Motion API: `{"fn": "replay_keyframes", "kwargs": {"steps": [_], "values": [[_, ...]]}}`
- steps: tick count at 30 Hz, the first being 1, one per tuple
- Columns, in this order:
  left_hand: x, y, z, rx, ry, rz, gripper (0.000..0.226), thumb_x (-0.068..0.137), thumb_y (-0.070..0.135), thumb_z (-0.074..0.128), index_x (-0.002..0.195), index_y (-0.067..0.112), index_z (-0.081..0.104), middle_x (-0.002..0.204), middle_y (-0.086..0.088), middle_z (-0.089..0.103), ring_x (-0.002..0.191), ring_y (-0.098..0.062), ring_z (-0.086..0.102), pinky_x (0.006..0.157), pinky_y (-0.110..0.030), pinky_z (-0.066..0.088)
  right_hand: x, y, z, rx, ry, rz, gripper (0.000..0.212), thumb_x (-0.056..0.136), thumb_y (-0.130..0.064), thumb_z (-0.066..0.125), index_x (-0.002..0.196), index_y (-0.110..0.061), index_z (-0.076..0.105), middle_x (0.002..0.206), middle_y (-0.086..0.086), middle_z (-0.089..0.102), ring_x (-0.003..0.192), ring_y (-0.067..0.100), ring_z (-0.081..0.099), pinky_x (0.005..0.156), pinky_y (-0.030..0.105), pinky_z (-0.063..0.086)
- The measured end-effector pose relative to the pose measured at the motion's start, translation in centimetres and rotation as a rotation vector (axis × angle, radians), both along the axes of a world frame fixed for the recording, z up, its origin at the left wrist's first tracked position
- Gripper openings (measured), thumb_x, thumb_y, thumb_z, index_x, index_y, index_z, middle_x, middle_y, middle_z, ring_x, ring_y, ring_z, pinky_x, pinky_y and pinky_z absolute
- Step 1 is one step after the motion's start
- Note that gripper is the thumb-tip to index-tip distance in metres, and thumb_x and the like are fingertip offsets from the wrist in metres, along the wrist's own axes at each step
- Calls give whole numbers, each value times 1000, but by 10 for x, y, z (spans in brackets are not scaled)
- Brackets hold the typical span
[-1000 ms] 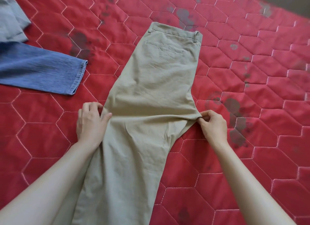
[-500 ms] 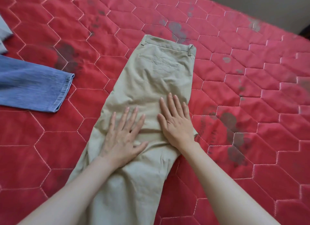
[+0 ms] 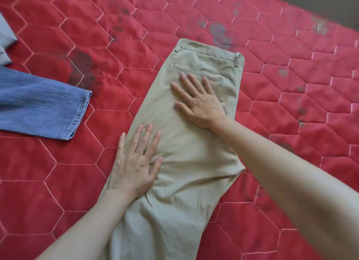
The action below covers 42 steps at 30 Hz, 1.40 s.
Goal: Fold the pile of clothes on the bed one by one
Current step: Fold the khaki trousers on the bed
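Pressing flat, open hands (image 3: 136,162) (image 3: 200,102) smooth khaki trousers (image 3: 194,153); blue jeans (image 3: 42,106) lie apart, leftward.

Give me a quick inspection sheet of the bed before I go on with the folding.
Surface: red quilt, hexagon stitching, dark stains.
Job's things: khaki trousers laid flat, folded lengthwise, waistband far end, wrinkles near the crotch.
Clutter: blue jeans leg at left, apart from the trousers; grey garment at left edge.
Hands: left hand flat on the trousers' left edge; right hand flat below the back pocket.
Cables: nothing seen.
Surroundings: dark strip beyond the bed, unclear.
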<state>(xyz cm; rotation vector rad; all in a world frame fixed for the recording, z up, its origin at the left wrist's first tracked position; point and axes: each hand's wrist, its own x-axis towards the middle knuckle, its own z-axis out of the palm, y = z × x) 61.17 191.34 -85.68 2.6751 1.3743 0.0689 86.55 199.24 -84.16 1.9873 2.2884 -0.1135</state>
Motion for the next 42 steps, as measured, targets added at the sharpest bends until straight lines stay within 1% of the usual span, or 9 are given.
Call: {"fn": "replay_keyframes", "kwargs": {"steps": [7,13,18,22,25,29,34,39,42], "values": [[-1,1,-5,14,-13,0,65,92,47,31,152,23,25,161,-3,16,149,-21,11,116,-53,17,22,50,15,16,108,-472,59,102,-50,16,155,-23,10,162,11,1,150,26,-3,119,50,-5],[-2,3,-8,28,-13,-9,66,92,47,30,152,22,24,161,-3,17,148,-22,14,116,-53,16,-83,-100,0,-15,191,-197,61,97,-53,13,153,-29,20,162,4,10,150,22,5,120,48,2],[-2,2,-7,-23,40,-2,67,93,51,19,154,23,16,162,-3,10,149,-20,5,117,-51,9,-26,-145,-4,30,46,-481,56,102,-44,23,154,-30,9,163,0,2,150,18,-1,120,47,-1],[-6,-5,5,-101,84,21,70,92,53,7,154,22,7,162,-5,-1,149,-18,-7,117,-49,-4,-43,-185,12,149,349,-682,56,103,-30,35,153,-14,18,161,14,11,149,26,8,120,44,10],[-23,-48,17,-132,-24,145,65,95,44,22,153,16,16,161,-12,8,149,-24,5,117,-51,2,-74,-234,23,347,647,-925,46,100,-12,44,144,-1,35,148,17,37,140,27,31,116,33,23],[-62,-107,33,-119,-186,399,54,95,19,55,144,5,38,149,-21,37,135,-38,37,105,-54,31,-110,-281,28,352,754,-1142,28,94,-10,57,121,-3,59,113,10,60,101,21,56,96,34,42],[-103,-131,50,-199,-326,635,25,89,24,66,108,9,63,108,-14,62,101,-39,56,86,-48,40,-136,-283,37,126,964,-1217,18,90,-24,63,102,-15,72,96,-1,72,89,12,63,80,25,46],[-108,-128,58,-318,-320,710,21,90,26,64,105,12,63,109,-13,59,103,-35,54,79,-41,41,-139,-273,40,35,933,-1428,17,83,-29,63,97,-20,68,89,-3,73,91,20,66,83,40,52],[-104,-124,57,-395,-235,722,17,89,27,65,99,13,69,114,-13,55,109,-35,52,85,-40,41,-144,-269,42,-60,995,-1370,14,79,-22,57,81,-16,70,67,-3,66,65,21,56,62,35,46]]}}
